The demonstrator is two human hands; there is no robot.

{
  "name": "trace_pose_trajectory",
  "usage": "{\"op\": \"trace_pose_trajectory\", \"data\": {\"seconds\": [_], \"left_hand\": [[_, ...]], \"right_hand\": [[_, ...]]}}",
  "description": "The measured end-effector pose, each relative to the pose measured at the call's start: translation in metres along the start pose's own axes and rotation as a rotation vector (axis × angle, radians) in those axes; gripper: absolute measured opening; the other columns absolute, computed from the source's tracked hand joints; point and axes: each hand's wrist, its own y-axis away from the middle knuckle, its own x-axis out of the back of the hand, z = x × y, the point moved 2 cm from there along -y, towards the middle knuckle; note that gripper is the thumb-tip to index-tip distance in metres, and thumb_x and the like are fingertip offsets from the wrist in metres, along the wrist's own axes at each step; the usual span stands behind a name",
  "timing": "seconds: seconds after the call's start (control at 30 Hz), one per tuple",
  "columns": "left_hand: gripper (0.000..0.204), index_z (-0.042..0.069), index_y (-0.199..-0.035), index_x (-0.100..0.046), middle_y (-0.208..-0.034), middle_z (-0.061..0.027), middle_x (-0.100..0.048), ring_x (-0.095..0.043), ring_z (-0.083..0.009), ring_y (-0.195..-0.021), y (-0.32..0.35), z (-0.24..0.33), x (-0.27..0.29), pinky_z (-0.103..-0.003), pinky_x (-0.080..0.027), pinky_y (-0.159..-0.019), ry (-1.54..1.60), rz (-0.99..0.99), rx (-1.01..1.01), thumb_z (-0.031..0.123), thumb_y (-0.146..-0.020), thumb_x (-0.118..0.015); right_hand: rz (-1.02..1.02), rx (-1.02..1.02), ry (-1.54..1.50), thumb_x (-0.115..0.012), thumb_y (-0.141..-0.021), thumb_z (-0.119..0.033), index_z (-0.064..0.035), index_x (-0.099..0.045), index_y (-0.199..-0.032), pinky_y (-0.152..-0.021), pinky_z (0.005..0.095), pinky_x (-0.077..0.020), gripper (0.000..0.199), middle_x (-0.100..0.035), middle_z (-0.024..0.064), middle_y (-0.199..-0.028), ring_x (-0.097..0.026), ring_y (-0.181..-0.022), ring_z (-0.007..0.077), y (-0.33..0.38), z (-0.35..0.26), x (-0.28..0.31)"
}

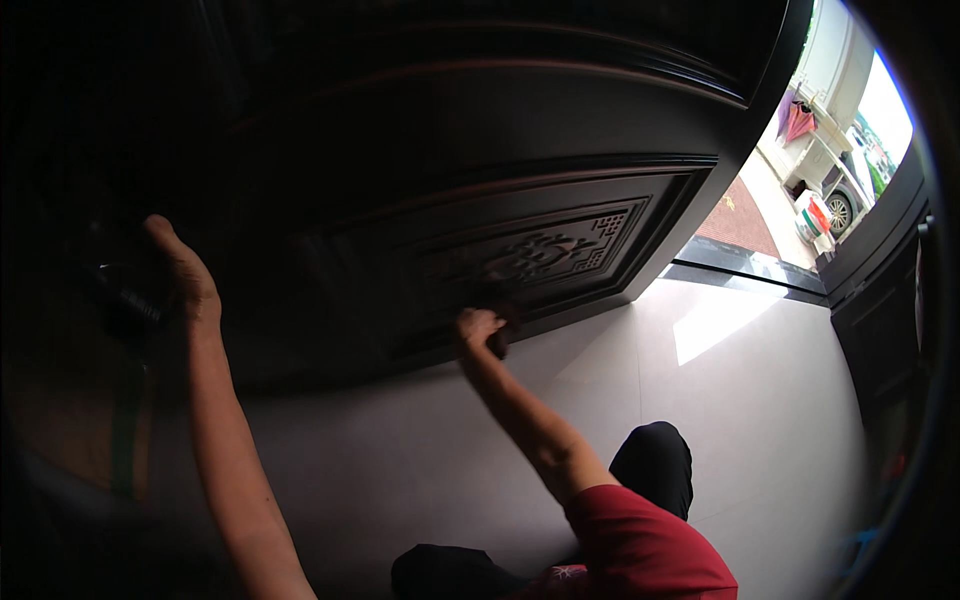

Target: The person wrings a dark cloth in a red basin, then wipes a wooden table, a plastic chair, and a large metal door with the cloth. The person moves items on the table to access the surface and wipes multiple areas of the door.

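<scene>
A dark carved door (420, 120) stands ajar and fills most of the view. My left hand (180, 262) is raised at its shadowed left part, next to a glossy black fitting (130, 290) that may be a handle or lock. The thumb side shows, while the other fingers are lost in the dark. My right hand (480, 327) reaches down to the lower part of the door, below the carved panel (540, 250). It is closed on a dark brown thing (498, 345), soft-looking and blurred, whose kind I cannot make out.
Pale floor tiles (560, 430) lie under my knees, with a sunlit patch by the threshold (745, 280). Outside the doorway are a reddish mat (738, 218), a pink umbrella (797, 122), a white bucket (812, 218) and a parked car (842, 208). Another dark door leaf (880, 330) stands at the right.
</scene>
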Motion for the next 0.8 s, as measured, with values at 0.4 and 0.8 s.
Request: {"op": "trace_pose_trajectory", "data": {"seconds": [0.4,0.8], "left_hand": [[0.078,0.009,-0.145,0.005,-0.152,-0.0082,0.010,0.005,-0.0196,-0.141,-0.014,-0.052,0.007,-0.035,0.002,-0.115,-0.036,-0.120,-0.067,0.062,-0.092,-0.016],[0.079,0.007,-0.145,-0.002,-0.152,-0.0113,-0.004,-0.010,-0.0216,-0.140,-0.009,-0.036,0.040,-0.037,-0.010,-0.115,-0.243,0.005,-0.322,0.062,-0.091,-0.020]], "right_hand": [[-0.228,0.636,0.439,-0.053,-0.087,-0.041,-0.0266,-0.064,-0.107,-0.066,0.0333,-0.0422,0.027,-0.061,-0.0061,-0.103,-0.059,-0.092,0.0127,0.046,-0.028,0.058],[0.182,0.205,-0.419,-0.052,-0.086,-0.023,-0.0025,-0.057,-0.112,-0.069,0.0349,-0.0485,0.033,-0.065,0.0091,-0.094,-0.060,-0.083,0.0204,-0.091,0.147,0.203]]}}
